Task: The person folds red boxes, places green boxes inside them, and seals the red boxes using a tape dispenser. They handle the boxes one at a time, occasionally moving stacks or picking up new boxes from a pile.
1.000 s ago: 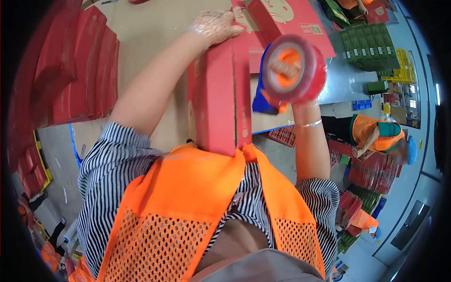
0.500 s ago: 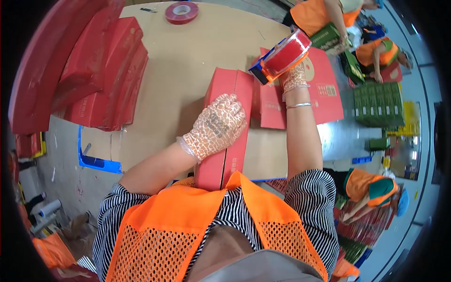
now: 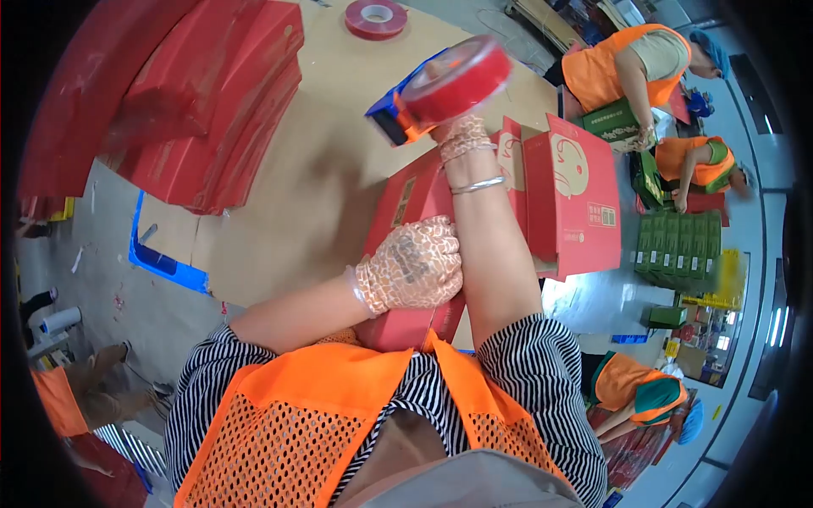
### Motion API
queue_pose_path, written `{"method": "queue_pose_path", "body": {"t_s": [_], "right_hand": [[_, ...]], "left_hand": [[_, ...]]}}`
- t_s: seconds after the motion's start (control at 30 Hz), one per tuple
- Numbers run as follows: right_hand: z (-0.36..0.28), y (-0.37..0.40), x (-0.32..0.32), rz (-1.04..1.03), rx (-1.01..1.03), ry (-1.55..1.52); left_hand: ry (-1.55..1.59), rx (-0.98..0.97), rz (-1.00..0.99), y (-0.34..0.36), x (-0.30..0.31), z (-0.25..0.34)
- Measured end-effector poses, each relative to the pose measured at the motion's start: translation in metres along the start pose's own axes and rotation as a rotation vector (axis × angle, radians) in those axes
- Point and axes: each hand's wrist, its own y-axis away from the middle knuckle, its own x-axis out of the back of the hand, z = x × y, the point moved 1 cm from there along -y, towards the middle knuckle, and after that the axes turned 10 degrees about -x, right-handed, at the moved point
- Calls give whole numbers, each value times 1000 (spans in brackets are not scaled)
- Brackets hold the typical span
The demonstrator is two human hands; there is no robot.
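Observation:
A long red cardboard box (image 3: 405,207) lies in front of me, its near end close to my vest. My left hand (image 3: 413,264), in a brown-and-white patterned glove, presses on its top with fingers curled together along the middle seam. Above the far end, my right hand (image 3: 464,135) grips a tape dispenser (image 3: 395,117) with a blue and orange frame. A large roll of red-edged tape (image 3: 457,80) sits in it, slightly blurred. My right forearm crosses over the box and hides part of it. The right fingers are mostly hidden behind the dispenser.
Stacked red boxes (image 3: 229,110) stand at the left of the cardboard-covered table (image 3: 313,110). A spare tape roll (image 3: 375,19) lies at the far edge. More red boxes (image 3: 576,195) stand at right. Co-workers in orange vests (image 3: 622,68) handle green boxes (image 3: 677,245) beyond.
My right hand has swung the tape dispenser leftward over the far end of the box. My left hand has shifted slightly nearer me and its fingers have curled. The view has turned a little.

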Motion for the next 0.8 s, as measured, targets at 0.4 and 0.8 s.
{"method": "queue_pose_path", "body": {"t_s": [0.4,0.8], "right_hand": [[-5,17,-20,4,137,236],[-16,34,-9,82,370,253]], "left_hand": [[-447,492,314,-6,65,-75],[-384,406,337,-33,41,-94]]}}
